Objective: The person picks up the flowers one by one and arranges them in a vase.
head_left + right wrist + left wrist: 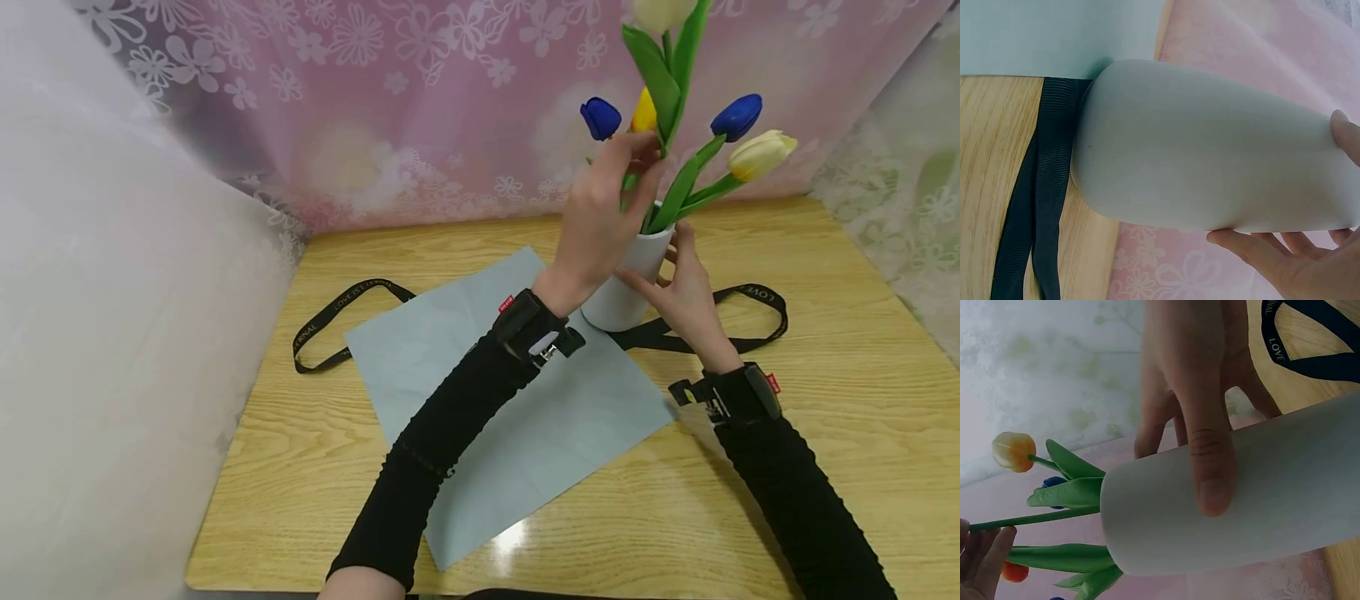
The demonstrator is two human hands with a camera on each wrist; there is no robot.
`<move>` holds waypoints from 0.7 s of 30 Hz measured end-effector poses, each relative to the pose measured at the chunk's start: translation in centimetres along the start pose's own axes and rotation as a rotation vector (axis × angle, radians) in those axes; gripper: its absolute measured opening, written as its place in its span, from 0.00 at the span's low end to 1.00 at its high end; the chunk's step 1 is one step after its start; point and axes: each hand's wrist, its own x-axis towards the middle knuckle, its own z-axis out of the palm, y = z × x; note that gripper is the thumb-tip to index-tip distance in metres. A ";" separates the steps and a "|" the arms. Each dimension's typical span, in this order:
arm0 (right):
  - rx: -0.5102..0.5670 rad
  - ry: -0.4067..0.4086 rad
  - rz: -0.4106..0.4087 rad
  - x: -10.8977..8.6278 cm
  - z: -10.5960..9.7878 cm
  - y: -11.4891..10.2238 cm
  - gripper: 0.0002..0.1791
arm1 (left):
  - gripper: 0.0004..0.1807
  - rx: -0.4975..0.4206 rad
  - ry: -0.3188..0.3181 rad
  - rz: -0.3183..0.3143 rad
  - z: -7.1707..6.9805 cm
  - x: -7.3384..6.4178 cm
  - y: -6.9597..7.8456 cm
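Note:
At the back right of the table, a white vase point(619, 292) stands on the edge of a pale blue-grey sheet point(555, 442). My right hand point(686, 287) holds the vase at its side, the thumb point(1213, 469) lying along the wall in the left wrist view. Above the rim, my left hand point(603, 212) pinches the green stem point(1035, 519) of a white tulip point(663, 12). Around it in the vase lean blue tulips point(738, 117), a cream-yellow tulip point(763, 156) and a yellow-red one point(644, 111). The stems' lower ends are hidden inside the vase.
Black lettered ribbon point(757, 292) loops out to the right of the vase, and more ribbon point(315, 333) loops at the left. Both lie on the wooden table point(300, 475). A pink floral curtain point(450, 108) hangs behind, with pale cloth point(112, 333) at the left.

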 end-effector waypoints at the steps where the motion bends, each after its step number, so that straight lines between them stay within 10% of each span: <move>1: 0.000 -0.001 0.002 0.0 0.0 0.0 0.52 | 0.15 0.011 -0.005 0.000 0.2 -0.2 -0.1; 21: -0.029 -0.007 -0.023 0.0 -0.1 0.4 0.55 | 0.14 0.626 -0.087 -0.047 1.9 -2.8 -0.9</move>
